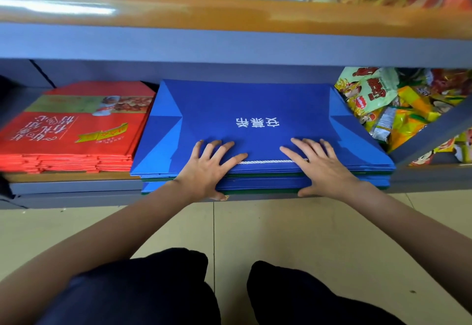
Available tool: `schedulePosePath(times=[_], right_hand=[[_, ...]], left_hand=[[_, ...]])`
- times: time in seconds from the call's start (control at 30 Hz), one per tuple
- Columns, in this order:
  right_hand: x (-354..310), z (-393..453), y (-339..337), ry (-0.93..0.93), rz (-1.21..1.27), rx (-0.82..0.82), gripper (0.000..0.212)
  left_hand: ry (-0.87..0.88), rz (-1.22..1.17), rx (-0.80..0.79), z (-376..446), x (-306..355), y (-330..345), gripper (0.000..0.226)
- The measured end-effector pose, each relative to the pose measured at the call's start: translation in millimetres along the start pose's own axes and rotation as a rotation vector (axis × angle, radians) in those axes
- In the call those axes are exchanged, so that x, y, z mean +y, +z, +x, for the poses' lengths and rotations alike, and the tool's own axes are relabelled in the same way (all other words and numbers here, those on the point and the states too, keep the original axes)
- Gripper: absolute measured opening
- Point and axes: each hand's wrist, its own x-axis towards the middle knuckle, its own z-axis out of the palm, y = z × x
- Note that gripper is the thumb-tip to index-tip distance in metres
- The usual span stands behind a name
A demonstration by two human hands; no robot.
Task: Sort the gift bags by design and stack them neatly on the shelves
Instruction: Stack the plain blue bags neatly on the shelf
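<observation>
Both hands lay spread on a stack of blue gift bags on the bottom shelf.

The stack of blue gift bags (pixel 255 120) lay flat at the middle of the grey shelf (pixel 74 186), its long axis running from 9 to 3 o'clock, its front edge overhanging the shelf lip; the white lettering read upside down and a white rope handle (pixel 268 162) showed at the near edge, toward 6 o'clock. The left hand (pixel 209 169) and right hand (pixel 321 166) rested on top with fingers straight and splayed toward 12 o'clock, thumbs down the front edge, grasping nothing. A stack of red gift bags (pixel 74 130) lay just beside it at 9 o'clock; snack packets (pixel 398 110) were piled at 3 o'clock.
</observation>
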Motion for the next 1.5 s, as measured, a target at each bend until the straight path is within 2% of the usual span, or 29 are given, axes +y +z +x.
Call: schedulePosePath(times=[0.13,0.2,0.4,0.57,0.7,0.77,0.87,0.93,1.03,1.13,1.23,1.33,1.4,1.5], right_hand=[[7,10,-8,0.024,0.015,0.027,0.100],[11,18,-13,0.031,0.023,-0.007,0.104],[16,19,-12,-0.008,-0.026,-0.032,0.112],[34,16,-13,0.030,0.064,-0.114,0.116],[35,14,-10,0.044,0.126,-0.109,0.110],[31,10,0,0.064,0.186,-0.097,0.109],[28,9,8,0.081,0.150,-0.063,0.112],[25,7,8,0.090,0.065,-0.018,0.111],[10,-3,9,0.008,-0.120,0.141,0.107],[11,-5,0,-0.006,-0.088,0.350,0.086],[29,-2,-39,0.069,0.025,0.520,0.072],[44,6,-71,0.138,0.044,0.644,0.072],[45,8,-81,0.132,0.051,0.613,0.074],[46,7,-82,0.091,0.035,0.528,0.080]], left_hand=[[-0.054,-0.035,-0.043,6,-14,-7,0.097],[-0.063,-0.031,-0.044,10,-19,-9,0.096],[-0.073,-0.070,-0.106,7,-20,-2,0.106],[-0.107,-0.125,-0.234,11,-27,-7,0.113],[-0.115,-0.093,-0.220,6,-28,-6,0.111],[-0.114,-0.033,-0.185,1,-24,2,0.109],[-0.118,0.055,-0.116,-4,-16,4,0.108],[-0.039,0.128,0.055,-1,-9,5,0.110],[0.079,0.118,0.277,4,-3,11,0.100],[0.102,0.091,0.497,7,-8,-4,0.089],[0.004,0.124,0.664,12,-24,-39,0.085],[-0.166,0.215,0.673,21,-37,-69,0.096],[-0.208,0.244,0.667,25,-40,-76,0.102],[-0.177,0.310,0.688,28,-45,-73,0.098]])
